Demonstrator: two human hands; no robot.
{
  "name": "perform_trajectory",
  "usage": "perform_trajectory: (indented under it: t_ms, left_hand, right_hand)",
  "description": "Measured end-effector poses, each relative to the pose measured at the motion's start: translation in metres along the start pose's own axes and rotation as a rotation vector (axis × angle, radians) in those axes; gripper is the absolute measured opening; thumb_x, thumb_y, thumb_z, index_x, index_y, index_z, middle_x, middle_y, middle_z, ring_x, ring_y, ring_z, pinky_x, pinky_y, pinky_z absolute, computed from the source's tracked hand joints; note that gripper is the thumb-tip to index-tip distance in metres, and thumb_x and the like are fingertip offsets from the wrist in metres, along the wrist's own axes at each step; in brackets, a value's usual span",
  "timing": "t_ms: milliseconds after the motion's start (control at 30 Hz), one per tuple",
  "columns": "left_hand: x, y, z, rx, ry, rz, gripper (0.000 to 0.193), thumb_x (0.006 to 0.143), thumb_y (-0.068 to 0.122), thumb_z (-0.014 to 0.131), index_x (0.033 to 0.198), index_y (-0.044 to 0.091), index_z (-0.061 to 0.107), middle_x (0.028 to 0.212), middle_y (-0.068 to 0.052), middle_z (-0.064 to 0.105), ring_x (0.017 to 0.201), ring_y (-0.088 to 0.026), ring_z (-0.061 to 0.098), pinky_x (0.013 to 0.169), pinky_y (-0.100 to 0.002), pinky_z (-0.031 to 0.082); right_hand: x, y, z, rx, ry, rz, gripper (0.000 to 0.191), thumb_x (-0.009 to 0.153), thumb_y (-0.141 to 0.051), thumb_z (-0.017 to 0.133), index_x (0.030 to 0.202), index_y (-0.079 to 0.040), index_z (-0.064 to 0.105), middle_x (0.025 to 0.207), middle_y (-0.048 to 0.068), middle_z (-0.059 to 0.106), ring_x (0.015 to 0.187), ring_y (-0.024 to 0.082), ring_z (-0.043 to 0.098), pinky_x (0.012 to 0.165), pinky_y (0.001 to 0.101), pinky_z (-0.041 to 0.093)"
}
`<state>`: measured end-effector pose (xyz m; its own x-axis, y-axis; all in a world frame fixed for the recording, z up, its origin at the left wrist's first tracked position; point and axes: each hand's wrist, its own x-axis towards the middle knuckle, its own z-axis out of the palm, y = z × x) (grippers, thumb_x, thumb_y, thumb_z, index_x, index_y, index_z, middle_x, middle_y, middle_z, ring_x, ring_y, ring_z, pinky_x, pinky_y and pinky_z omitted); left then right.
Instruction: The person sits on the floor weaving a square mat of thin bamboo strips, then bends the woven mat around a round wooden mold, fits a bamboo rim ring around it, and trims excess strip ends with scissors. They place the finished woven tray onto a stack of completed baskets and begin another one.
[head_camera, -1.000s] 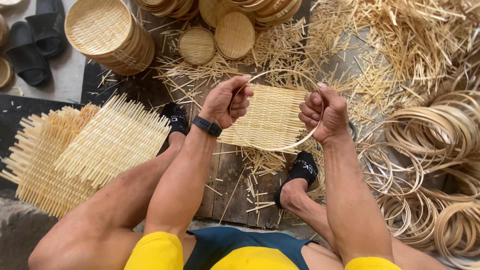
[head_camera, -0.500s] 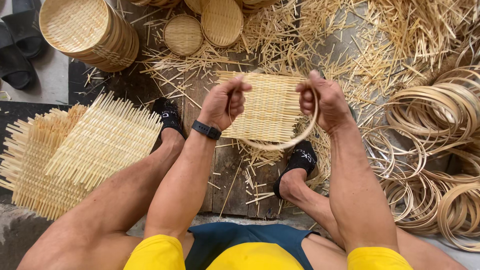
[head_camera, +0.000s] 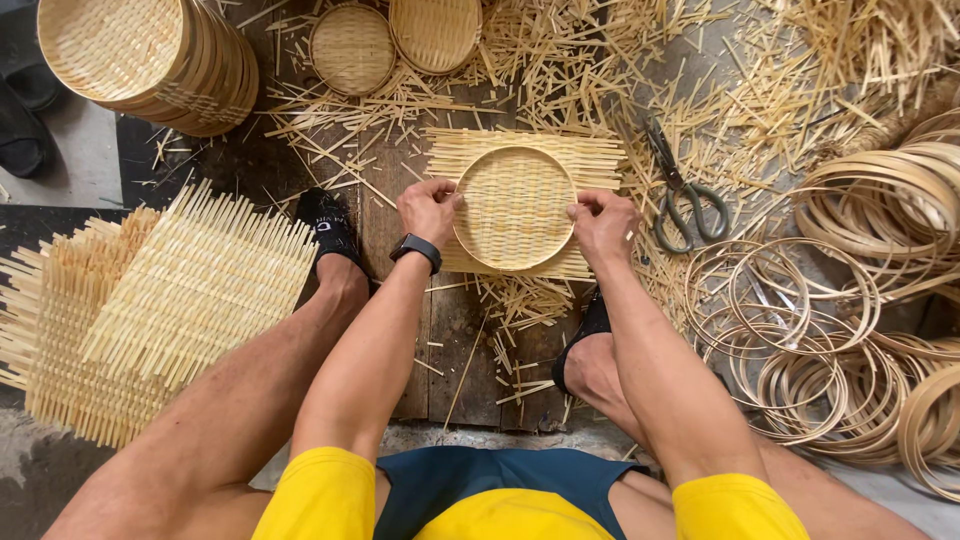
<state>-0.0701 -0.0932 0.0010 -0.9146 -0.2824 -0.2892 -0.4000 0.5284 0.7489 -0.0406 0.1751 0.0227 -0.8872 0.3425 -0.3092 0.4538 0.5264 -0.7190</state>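
— Where are the hands?

— Both sit on a round bamboo hoop (head_camera: 515, 208) that lies on a square woven mat (head_camera: 523, 160), on the wooden boards (head_camera: 450, 330) of the floor between the person's feet. The left hand (head_camera: 430, 210) is at the hoop's left edge, the right hand (head_camera: 603, 222) at its right edge.

— And the grip of each?

— Fingers of both hands are curled and pinched closed on the hoop's rim, thumbs on top, pressing it against the mat. The left wrist carries a black watch (head_camera: 416, 248).

— How does the mat lie?

— Flat, its loose strip ends sticking out past the hoop at the top and on both sides. The weave shows through inside the ring.

— What's around?

— Scissors (head_camera: 683, 190) lie just right of the mat among scattered bamboo offcuts (head_camera: 760, 110). Farther right is a heap of loose hoops (head_camera: 860, 340). On the left, well apart, a pile of square mats (head_camera: 150, 300). At the top left a stack of finished round trays (head_camera: 150, 60) lies on its side, and two more trays (head_camera: 352, 48) lie near the top middle.

— The feet?

— In black sandals: one (head_camera: 328, 225) just left of the left hand, the other (head_camera: 590, 325) below the right hand.
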Motion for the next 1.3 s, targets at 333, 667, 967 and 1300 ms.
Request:
perform_trajectory:
  t_ms: [333, 667, 967, 1300]
  left_hand:
    - [0.001, 0.010, -0.011, 0.006, -0.078, -0.141, 0.015, 0.079, 0.015, 0.085, 0.092, 0.008, 0.082, 0.084, -0.006, 0.080, 0.072, -0.015, 0.076, 0.074, -0.030, 0.062]
    - [0.003, 0.015, -0.015, -0.114, -0.134, -0.225, 0.020, 0.080, 0.016, 0.086, 0.092, 0.001, 0.080, 0.080, -0.011, 0.078, 0.064, -0.017, 0.075, 0.057, -0.030, 0.066]
    - [0.000, 0.001, -0.028, -0.003, -0.284, -0.231, 0.031, 0.077, 0.024, 0.090, 0.100, 0.005, 0.081, 0.082, -0.009, 0.076, 0.066, -0.014, 0.068, 0.062, -0.028, 0.058]
    - [-0.026, 0.000, -0.028, 0.019, -0.193, -0.145, 0.024, 0.085, 0.019, 0.088, 0.099, 0.002, 0.080, 0.082, -0.008, 0.074, 0.067, -0.013, 0.065, 0.060, -0.028, 0.054]
  right_hand:
    - [-0.004, 0.004, 0.004, -0.030, 0.009, 0.014, 0.017, 0.084, -0.009, 0.080, 0.101, -0.010, 0.081, 0.088, 0.007, 0.079, 0.074, 0.017, 0.072, 0.075, 0.0332, 0.060]
    - [-0.004, 0.006, 0.005, 0.169, 0.004, 0.028, 0.011, 0.077, -0.007, 0.081, 0.088, -0.006, 0.080, 0.081, 0.007, 0.078, 0.071, 0.013, 0.072, 0.070, 0.0271, 0.059]
    - [-0.027, -0.014, -0.010, 0.066, 0.104, 0.052, 0.005, 0.074, -0.008, 0.073, 0.071, -0.011, 0.076, 0.071, 0.004, 0.073, 0.068, 0.013, 0.068, 0.069, 0.0320, 0.057]
    - [-0.054, -0.028, -0.039, 0.136, -0.036, 0.165, 0.010, 0.072, -0.015, 0.083, 0.075, -0.008, 0.077, 0.085, 0.005, 0.077, 0.078, 0.016, 0.072, 0.072, 0.0359, 0.062]
